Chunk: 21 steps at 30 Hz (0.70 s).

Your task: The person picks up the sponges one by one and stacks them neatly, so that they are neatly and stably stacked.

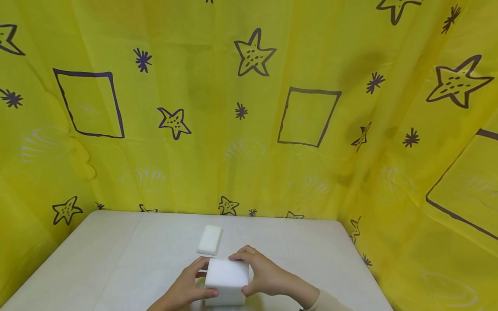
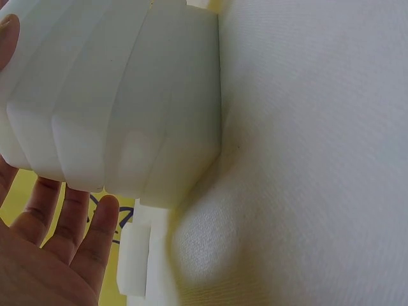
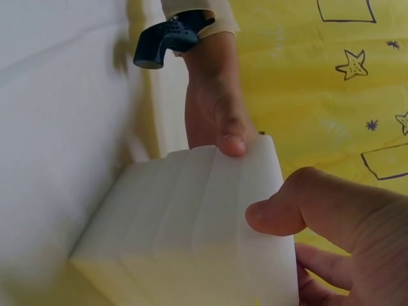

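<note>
A stack of several white foam sponges (image 1: 227,273) stands on the table near its front edge, the layers slightly out of line in both wrist views. My left hand (image 1: 190,283) grips its left side, thumb on the near face and fingers (image 2: 89,236) at the far face. From the right, my right hand (image 1: 266,273) holds the upper part, its thumb (image 3: 277,213) on the near face and fingers over the far edge. One loose white sponge (image 1: 210,239) lies flat just beyond the stack.
The white-covered table (image 1: 155,246) reaches back to a yellow curtain (image 1: 210,151) printed with stars and frames, which also hangs along both sides. A black wrist camera (image 3: 167,41) sits on the left wrist below a pale sleeve.
</note>
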{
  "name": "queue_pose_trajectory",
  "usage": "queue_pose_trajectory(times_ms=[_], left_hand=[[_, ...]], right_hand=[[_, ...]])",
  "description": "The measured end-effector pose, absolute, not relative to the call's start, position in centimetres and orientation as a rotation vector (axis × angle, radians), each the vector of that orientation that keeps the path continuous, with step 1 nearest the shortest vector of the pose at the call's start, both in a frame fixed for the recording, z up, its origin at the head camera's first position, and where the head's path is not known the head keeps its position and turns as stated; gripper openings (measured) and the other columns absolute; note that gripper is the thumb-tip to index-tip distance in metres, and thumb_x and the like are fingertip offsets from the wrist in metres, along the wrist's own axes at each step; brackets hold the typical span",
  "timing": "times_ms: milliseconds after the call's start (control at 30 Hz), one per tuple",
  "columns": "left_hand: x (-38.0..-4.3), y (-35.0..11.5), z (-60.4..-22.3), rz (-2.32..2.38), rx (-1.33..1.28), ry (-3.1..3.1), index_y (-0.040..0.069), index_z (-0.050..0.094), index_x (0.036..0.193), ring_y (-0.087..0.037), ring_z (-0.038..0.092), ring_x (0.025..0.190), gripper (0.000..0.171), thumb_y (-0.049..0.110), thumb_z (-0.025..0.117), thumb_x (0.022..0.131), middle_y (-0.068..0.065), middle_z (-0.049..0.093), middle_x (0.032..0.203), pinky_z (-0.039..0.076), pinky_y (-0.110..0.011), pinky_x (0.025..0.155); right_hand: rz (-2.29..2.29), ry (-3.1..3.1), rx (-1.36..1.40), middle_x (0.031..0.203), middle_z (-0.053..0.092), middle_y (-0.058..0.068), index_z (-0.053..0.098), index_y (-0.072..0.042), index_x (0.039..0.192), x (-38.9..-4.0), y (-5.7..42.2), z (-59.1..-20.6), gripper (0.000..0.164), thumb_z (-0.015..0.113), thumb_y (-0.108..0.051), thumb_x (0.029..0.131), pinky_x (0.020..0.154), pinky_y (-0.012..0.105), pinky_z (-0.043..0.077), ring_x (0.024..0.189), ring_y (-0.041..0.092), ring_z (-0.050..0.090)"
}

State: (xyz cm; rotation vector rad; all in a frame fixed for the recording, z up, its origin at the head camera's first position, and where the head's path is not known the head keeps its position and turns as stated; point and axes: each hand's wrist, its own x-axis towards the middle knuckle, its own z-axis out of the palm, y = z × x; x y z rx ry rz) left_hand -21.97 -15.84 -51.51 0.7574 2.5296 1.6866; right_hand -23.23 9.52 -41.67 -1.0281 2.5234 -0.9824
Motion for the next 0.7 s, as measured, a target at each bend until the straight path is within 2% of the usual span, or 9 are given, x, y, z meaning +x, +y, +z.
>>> queue_pose_trajectory(times_ms=[533,700], left_hand=[[-21.92,-15.85,-51.22,1.684,0.791,2.545,0.012,0.054,0.13,-0.005,0.057,0.107,0.06,0.022,0.083,0.079,-0.002,0.061,0.118,0.052,-0.031,0.09],[-22.05,-15.94,-51.09,1.685,0.805,2.543,0.015,0.054,0.13,-0.005,0.057,0.107,0.061,0.022,0.084,0.078,-0.001,0.061,0.119,0.052,-0.031,0.091]], right_hand=[[-0.97,2.508,-1.067,0.119,0.053,-0.007,0.06,-0.009,0.128,-23.68,9.54,-42.07,0.069,0.082,-0.001,0.062,0.088,0.021,0.046,0.107,0.004,0.05],[-0.971,2.505,-1.059,0.119,0.052,-0.008,0.061,-0.009,0.127,-23.83,9.56,-42.23,0.068,0.082,-0.001,0.063,0.088,0.021,0.046,0.107,0.004,0.05]])
